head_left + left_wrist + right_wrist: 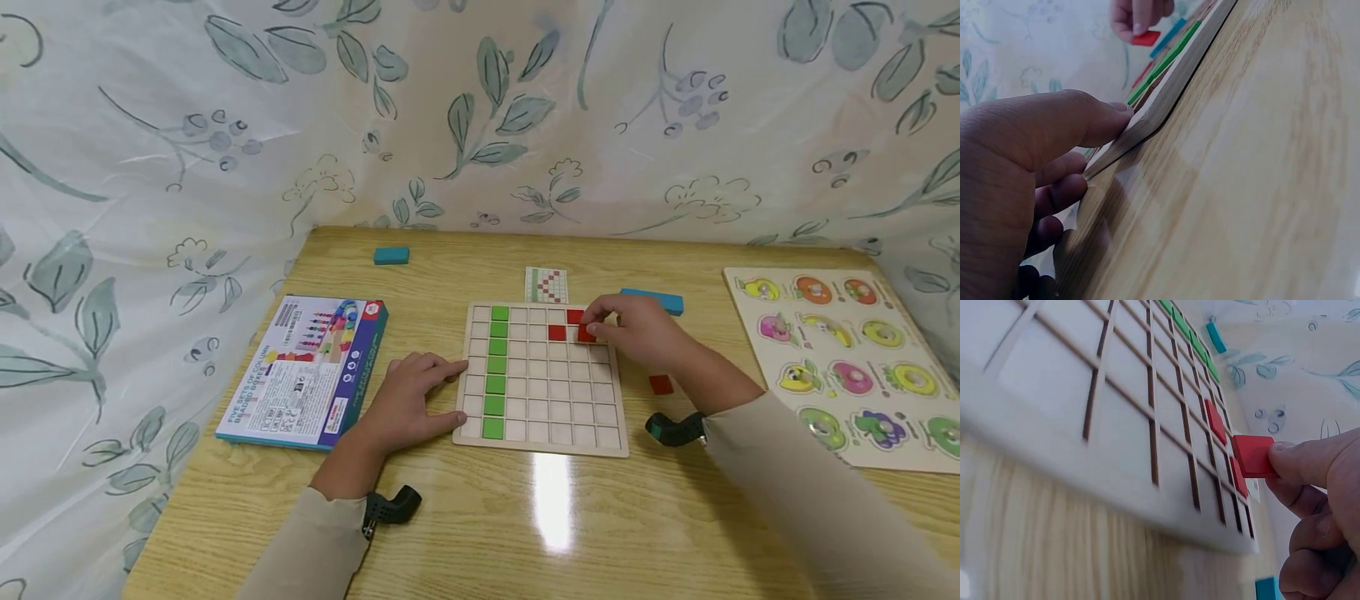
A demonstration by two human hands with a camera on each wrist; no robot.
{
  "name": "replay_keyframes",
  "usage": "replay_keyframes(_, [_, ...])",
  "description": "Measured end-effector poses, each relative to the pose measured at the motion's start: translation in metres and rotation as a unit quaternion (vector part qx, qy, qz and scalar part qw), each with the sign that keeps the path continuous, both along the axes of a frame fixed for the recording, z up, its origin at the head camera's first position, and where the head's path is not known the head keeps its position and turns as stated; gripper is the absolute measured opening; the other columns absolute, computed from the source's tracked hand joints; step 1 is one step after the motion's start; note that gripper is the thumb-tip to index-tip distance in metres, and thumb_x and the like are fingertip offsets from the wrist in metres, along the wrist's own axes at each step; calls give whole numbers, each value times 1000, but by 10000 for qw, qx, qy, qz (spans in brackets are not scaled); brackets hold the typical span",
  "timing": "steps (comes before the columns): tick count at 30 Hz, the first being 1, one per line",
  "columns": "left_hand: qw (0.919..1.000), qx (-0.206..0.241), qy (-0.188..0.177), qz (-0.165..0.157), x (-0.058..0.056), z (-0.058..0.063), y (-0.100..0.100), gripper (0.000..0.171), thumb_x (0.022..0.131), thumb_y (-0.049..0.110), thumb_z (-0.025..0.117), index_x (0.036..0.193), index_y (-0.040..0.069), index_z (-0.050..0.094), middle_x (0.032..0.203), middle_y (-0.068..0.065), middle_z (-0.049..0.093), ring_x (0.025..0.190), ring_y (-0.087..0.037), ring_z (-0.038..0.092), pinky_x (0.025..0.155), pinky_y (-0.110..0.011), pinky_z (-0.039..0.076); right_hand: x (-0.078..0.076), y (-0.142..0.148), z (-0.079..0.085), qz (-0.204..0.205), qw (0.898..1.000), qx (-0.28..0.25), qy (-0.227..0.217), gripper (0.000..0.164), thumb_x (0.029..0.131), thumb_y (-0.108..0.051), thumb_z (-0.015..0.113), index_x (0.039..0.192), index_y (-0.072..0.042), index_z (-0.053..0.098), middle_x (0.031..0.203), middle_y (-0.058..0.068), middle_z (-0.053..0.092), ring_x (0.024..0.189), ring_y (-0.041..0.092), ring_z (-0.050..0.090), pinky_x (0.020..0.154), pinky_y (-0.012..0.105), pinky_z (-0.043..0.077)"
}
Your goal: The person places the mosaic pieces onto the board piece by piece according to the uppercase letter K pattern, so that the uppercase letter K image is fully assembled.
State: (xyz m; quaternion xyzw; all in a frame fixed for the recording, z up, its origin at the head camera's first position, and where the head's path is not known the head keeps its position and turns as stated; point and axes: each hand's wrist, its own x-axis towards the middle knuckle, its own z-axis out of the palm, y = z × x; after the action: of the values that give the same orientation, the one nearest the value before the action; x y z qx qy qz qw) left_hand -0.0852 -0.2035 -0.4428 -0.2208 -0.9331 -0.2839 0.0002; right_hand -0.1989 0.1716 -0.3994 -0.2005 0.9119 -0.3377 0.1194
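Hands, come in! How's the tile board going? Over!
Right hand pinching red tile over board. Left hand touching board's left edge. Nothing visibly in the way.

- Head view: bright, soft and fairly even, the floral sheet (450, 100) pale with a faint sheen.
- A hard white glare streak, suggesting light from above, burns on the tabletop (552, 508) at six o'clock from the board (538, 387).
- Soft shadow darkens the wood beneath the right sleeve (810, 492), toward four o'clock.
- Left wrist view: dimmer; the left hand (1016, 156) is shaded, its lower fingers nearly black toward eight o'clock. Wood grain toward three o'clock looks pale and smeared.
- Right wrist view: the board's near rim and the wood blur toward seven o'clock; the red tile (1254, 456) at three o'clock is crisper. Glare clips the frame at eight.
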Motion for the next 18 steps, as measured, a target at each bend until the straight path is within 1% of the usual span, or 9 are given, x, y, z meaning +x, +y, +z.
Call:
replay_keyframes(3, [10000, 2, -12, 0, 0, 1, 0, 73, 85, 44, 86, 150, 19, 65, 119, 1, 67, 110, -21, 57, 97, -50, 36, -1, -10, -3, 0, 9998, -143, -152, 7, 105, -15, 70, 107, -13, 76, 109, 6, 71, 75, 26, 51, 65, 37, 45])
replay_keyframes(5, [10000, 3, -24, 4, 0, 1, 1, 73, 85, 43, 87, 150, 19, 65, 119, 1, 67, 109, -21, 57, 97, -50, 36, -2, -17, -5, 16, 9996, -220, -186, 6, 105, -15, 71, 107, -13, 76, 107, 5, 71, 77, 26, 52, 67, 37, 46])
replay_keyframes(8, [10000, -4, -57, 18, 0, 2, 1, 72, 85, 43, 87, 150, 19, 65, 119, 2, 67, 109, -21, 57, 96, -50, 36, -2, -29, -8, 73, 9991, -369, -209, 6, 105, -14, 71, 107, -14, 77, 107, 5, 72, 85, 26, 57, 75, 40, 49])
replay_keyframes(10, [10000, 0, -73, 29, 1, 2, 1, 73, 85, 43, 87, 150, 19, 66, 119, 2, 67, 109, -21, 56, 96, -50, 36, -1, -36, -10, 131, 9986, -457, -228, 7, 104, -13, 70, 106, -13, 77, 106, 4, 73, 95, 25, 61, 84, 42, 51])
replay_keyframes(13, [10000, -15, -84, 38, 1, 2, 1, 73, 85, 43, 87, 150, 19, 66, 119, 1, 67, 109, -21, 56, 96, -49, 36, 0, -46, -13, 191, 9981, -514, -269, 7, 104, -12, 70, 106, -14, 77, 107, 3, 73, 102, 25, 63, 91, 43, 51])
replay_keyframes(18, [10000, -30, -77, 41, 0, 2, 0, 72, 85, 44, 87, 150, 19, 66, 120, 1, 67, 112, -22, 57, 96, -50, 36, 3, -57, -15, 265, 9985, -412, -225, 7, 103, -12, 72, 107, -15, 77, 105, 2, 72, 97, 25, 60, 87, 42, 49])
